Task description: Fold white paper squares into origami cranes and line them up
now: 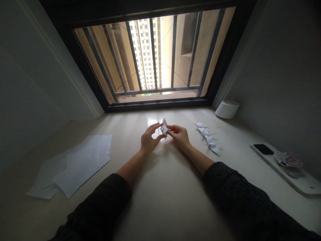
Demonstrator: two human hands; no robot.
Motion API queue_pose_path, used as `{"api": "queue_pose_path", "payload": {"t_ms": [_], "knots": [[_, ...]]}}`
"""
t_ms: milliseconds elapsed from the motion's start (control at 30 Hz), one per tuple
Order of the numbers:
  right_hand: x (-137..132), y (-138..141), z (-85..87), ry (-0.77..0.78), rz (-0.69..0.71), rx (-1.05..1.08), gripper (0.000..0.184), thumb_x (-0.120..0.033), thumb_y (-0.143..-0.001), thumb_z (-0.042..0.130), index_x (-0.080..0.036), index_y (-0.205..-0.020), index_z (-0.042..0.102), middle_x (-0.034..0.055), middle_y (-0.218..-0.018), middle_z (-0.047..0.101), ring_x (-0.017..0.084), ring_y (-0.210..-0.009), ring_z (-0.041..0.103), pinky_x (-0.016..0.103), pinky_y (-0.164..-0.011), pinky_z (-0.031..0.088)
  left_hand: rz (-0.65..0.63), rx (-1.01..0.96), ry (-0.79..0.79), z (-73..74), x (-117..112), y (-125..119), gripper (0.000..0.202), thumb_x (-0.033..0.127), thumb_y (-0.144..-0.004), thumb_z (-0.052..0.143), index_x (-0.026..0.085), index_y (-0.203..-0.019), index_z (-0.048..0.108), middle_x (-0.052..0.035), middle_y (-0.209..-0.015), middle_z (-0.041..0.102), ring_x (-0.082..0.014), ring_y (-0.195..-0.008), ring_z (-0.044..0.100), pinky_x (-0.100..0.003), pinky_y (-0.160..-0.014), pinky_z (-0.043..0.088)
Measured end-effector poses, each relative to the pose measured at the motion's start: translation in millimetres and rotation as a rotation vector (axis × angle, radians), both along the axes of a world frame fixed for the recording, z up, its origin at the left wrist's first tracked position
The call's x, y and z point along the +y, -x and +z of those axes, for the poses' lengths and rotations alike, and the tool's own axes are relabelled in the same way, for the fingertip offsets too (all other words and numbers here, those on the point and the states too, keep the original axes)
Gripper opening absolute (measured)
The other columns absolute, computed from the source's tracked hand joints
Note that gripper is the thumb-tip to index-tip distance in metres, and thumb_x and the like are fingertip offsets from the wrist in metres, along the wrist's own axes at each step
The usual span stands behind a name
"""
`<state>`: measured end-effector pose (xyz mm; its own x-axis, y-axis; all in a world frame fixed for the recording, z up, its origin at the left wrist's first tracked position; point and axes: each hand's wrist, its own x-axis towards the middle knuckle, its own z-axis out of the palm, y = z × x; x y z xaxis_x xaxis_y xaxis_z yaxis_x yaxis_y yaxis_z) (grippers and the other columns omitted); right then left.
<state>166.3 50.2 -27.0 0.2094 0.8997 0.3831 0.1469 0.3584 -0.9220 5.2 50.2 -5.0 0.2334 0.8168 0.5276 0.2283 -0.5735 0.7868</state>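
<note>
Between my two hands is a small folded piece of white paper [164,129], roughly diamond-shaped, held up over the pale sill. My left hand [149,138] grips its left side, thumb low and fingers along the upper edge. On the other side, my right hand [179,135] pinches the paper with thumb and forefinger. To the right of my right hand stand several folded white paper cranes [209,139] in a slanting row. A spread pile of white paper sheets [82,162] lies to the left of my left hand.
At the far right lies a phone [286,169] in a light case with a round pink grip on its back. A white cup-like object [227,109] stands in the back right corner. Behind the sill [160,207] rises a dark-framed window [157,106] with bars outside.
</note>
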Motion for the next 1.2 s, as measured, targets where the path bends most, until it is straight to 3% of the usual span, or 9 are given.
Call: {"api": "queue_pose_path", "payload": {"t_ms": [167,467,1200], "knots": [[-4.4,1.6,2.8,0.003,0.025,-0.078,0.029,-0.039,-0.068,0.071,-0.020,-0.090,0.074,0.0065,-0.082,0.073,0.018,-0.067,0.066,0.029,-0.060,0.050,0.077,0.070,-0.236,1.9,-4.7,0.6,0.025,0.029,-0.073,0.070,0.031,-0.098,0.070,-0.0030,-0.107,0.068,-0.0233,-0.108,0.059,-0.040,-0.095,0.046],[-1.2,2.3,-0.1,0.080,0.080,-0.056,0.034,-0.043,-0.066,0.072,-0.020,-0.091,0.074,0.0079,-0.082,0.074,0.020,-0.069,0.068,0.027,-0.058,0.050,0.103,0.018,-0.392,-2.2,-1.0,-0.3,0.016,0.024,-0.075,0.069,0.027,-0.090,0.072,-0.0022,-0.094,0.072,-0.0204,-0.098,0.065,-0.038,-0.086,0.054],[0.7,0.7,-3.5,0.106,0.065,-0.080,0.033,-0.042,-0.067,0.071,-0.021,-0.092,0.074,0.0082,-0.088,0.073,0.021,-0.072,0.067,0.030,-0.061,0.051,0.120,0.025,-0.451,-0.6,-3.2,-1.1,0.017,0.022,-0.074,0.070,0.027,-0.090,0.071,-0.0012,-0.093,0.072,-0.0185,-0.093,0.067,-0.036,-0.084,0.055]]}}
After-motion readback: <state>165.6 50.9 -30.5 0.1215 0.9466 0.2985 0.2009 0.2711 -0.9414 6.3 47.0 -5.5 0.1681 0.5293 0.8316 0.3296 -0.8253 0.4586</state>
